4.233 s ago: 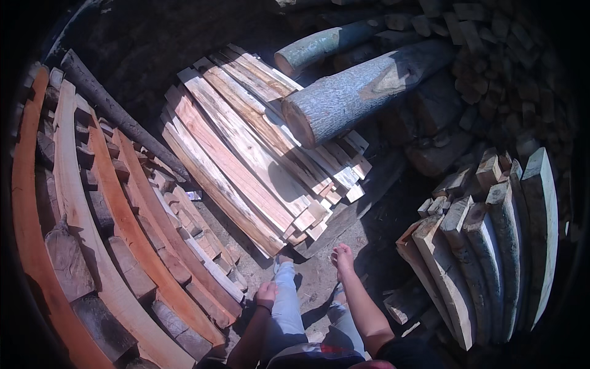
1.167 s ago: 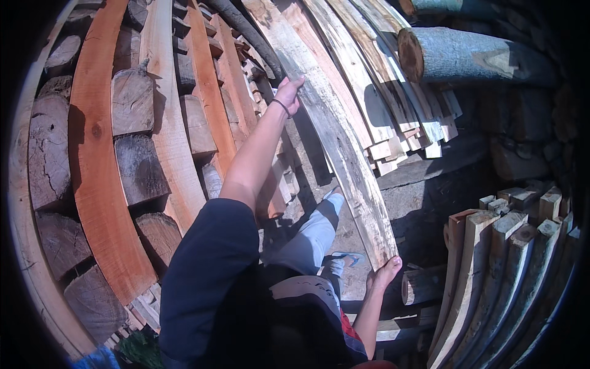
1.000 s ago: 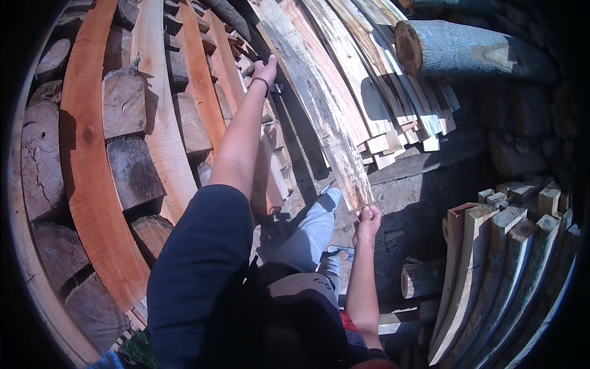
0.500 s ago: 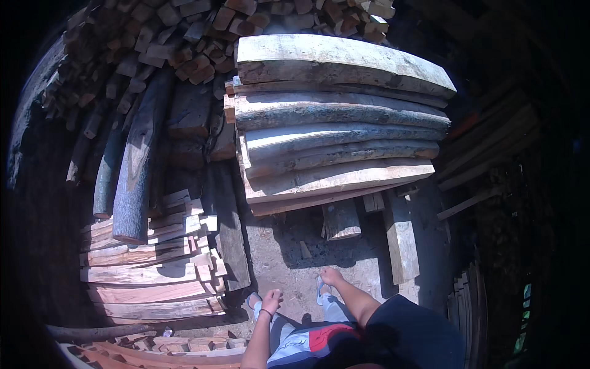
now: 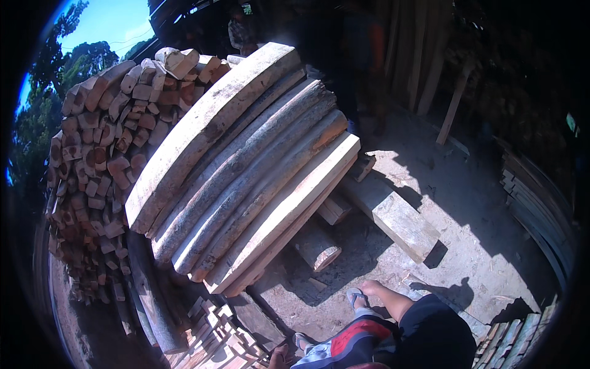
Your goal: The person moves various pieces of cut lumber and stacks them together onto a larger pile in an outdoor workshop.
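My right hand (image 5: 370,287) hangs in front of my right thigh, above the sandalled foot, with its fingers curled in and nothing seen in them. My left hand (image 5: 279,355) is low at the bottom edge, partly cut off and dark, so its finger pose is unclear. Neither touches any wood. Ahead of me lies a stack of thick, curved timber slabs (image 5: 246,178), some with bark on their sides. Under the stack are a short round log (image 5: 318,247) and a squared beam (image 5: 399,221), whose end juts out to the right.
A tall pile of cut billets (image 5: 98,141) rises at the left. Long logs (image 5: 153,301) and stacked sawn pieces (image 5: 218,338) lie lower left. More boards (image 5: 538,209) and slats (image 5: 516,341) line the right side. A person in a checked shirt (image 5: 239,31) is at the back.
My view has swung up and turned, so the slab stack now slants and sky shows upper left. My left hand has dropped toward the lower edge; my right hand still hangs near my leg.
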